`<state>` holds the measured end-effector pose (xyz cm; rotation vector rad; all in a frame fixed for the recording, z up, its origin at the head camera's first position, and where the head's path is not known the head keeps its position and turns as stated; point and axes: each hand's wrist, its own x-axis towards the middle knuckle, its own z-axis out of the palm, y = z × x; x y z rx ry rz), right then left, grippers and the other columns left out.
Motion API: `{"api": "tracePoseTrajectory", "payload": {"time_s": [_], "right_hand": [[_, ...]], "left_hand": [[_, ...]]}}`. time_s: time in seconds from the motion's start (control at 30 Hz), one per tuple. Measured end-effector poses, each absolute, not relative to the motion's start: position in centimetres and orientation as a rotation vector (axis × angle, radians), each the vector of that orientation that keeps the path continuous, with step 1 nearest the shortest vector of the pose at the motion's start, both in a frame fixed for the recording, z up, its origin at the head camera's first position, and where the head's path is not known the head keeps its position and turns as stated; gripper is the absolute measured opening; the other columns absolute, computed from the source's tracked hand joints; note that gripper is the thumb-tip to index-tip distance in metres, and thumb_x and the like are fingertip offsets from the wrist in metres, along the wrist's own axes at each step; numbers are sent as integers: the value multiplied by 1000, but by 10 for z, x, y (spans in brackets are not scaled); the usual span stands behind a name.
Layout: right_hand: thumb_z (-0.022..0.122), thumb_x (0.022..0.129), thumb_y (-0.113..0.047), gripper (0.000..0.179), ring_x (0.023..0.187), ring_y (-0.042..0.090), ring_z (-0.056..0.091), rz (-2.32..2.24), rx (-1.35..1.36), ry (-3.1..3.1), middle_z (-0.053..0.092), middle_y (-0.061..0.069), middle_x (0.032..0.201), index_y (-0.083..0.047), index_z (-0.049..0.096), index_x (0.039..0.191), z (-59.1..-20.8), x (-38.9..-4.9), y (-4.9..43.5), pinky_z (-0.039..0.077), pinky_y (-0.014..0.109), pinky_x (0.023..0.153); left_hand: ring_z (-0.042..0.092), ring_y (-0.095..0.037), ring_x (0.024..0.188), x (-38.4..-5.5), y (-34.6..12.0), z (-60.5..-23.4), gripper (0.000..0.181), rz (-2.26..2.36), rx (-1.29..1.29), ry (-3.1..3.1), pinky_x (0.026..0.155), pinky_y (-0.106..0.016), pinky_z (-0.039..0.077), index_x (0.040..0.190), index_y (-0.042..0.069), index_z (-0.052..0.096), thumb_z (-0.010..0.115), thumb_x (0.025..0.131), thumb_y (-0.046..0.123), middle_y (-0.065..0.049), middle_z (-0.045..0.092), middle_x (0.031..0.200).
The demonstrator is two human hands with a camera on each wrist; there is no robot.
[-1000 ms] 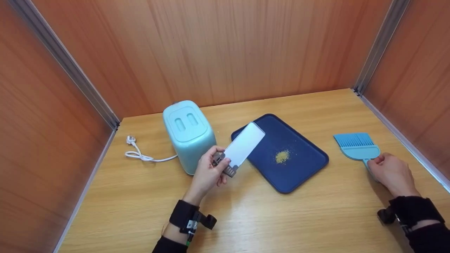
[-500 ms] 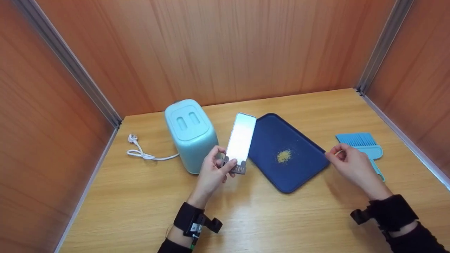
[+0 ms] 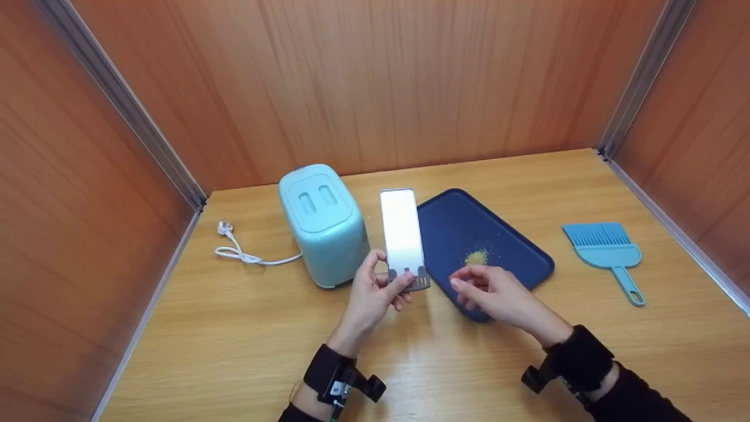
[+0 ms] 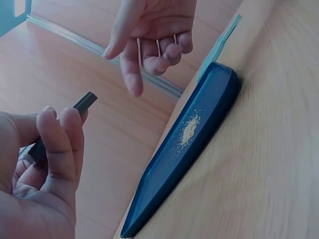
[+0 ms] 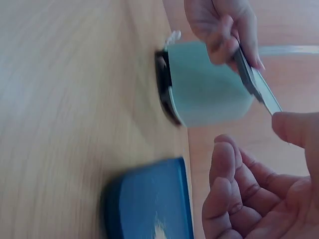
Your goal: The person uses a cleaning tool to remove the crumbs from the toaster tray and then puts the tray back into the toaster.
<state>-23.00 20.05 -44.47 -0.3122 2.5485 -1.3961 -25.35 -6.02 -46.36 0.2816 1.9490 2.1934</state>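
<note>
My left hand (image 3: 368, 296) holds a toaster crumb tray (image 3: 401, 228), a shiny flat metal plate with a slotted grey end. The thumb lies on top of that grey end, and the plate stands tilted up between the toaster and the navy tray (image 3: 498, 228). My right hand (image 3: 498, 293) hovers over the near part of the navy tray, fingers loosely bent and holding nothing. It covers some of the yellowish crumbs (image 3: 476, 257) in the head view. In the left wrist view the crumb pile (image 4: 189, 130) shows whole.
A light-blue toaster (image 3: 334, 252) stands to the left, its lid on, with a white cord and plug (image 3: 234, 252) beside it. A blue hand brush (image 3: 609, 255) lies at the right of the wooden table (image 3: 234, 340). Wood panels (image 3: 410, 88) enclose the back and sides.
My right hand has let go of the brush handle and moved left to the navy tray. My left hand has turned the crumb tray from slanting right to nearly upright in view.
</note>
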Motion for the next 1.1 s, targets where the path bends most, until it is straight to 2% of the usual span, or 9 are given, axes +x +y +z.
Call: {"api": "tracePoseTrajectory", "payload": {"time_s": [0.1, 0.23, 0.37, 0.5, 0.67, 0.9, 1.1], "right_hand": [[63, 109, -39, 43, 85, 22, 74, -1447, -360, 2502, 78, 9, 97, -1, 70, 128, -448, -230, 183, 58, 28, 70], [63, 110, -36, 38, 85, 29, 75, -1511, -404, 2457, 77, 13, 95, -1, 71, 123, -451, -231, 168, 61, 32, 71], [63, 110, -29, 30, 82, 24, 73, -1584, -389, 2401, 77, 15, 94, -1, 70, 115, -455, -233, 159, 61, 32, 71], [62, 110, -20, 23, 77, 15, 69, -1678, -375, 2292, 76, 11, 90, 2, 68, 113, -460, -235, 155, 58, 23, 69], [61, 110, -15, 23, 74, 9, 67, -1748, -385, 2189, 72, 1, 85, 7, 66, 115, -461, -236, 153, 59, 22, 70], [60, 110, -13, 22, 75, 10, 67, -1755, -366, 2160, 72, -1, 85, 7, 67, 116, -462, -234, 150, 60, 23, 72], [61, 110, -15, 23, 75, 11, 68, -1739, -362, 2157, 74, 2, 84, 5, 69, 115, -464, -231, 150, 61, 25, 74]], "left_hand": [[72, -13, 62, -250, -56, -467, 34, 2209, 293, 1913, 57, -23, 59, 115, 8, 42, 73, 102, 7, -17, 81, 86], [76, -14, 67, -246, -51, -470, 32, 2241, 290, 1849, 66, -27, 65, 115, 6, 43, 72, 102, 6, -24, 81, 102], [79, -16, 75, -244, -50, -472, 31, 2268, 282, 1784, 73, -29, 67, 118, 3, 43, 70, 102, 3, -27, 78, 115], [79, -17, 78, -242, -50, -474, 31, 2267, 253, 1769, 74, -30, 67, 120, 2, 44, 70, 102, 1, -26, 78, 115], [79, -17, 78, -242, -51, -477, 33, 2273, 223, 1759, 74, -30, 67, 123, 0, 45, 70, 101, -1, -26, 78, 114], [80, -17, 78, -238, -53, -478, 43, 2257, 182, 1767, 75, -31, 67, 135, 1, 45, 71, 101, 1, -25, 78, 115], [79, -18, 77, -236, -58, -479, 55, 2192, 185, 1827, 73, -30, 67, 147, 5, 44, 73, 101, 5, -23, 78, 116]]}}
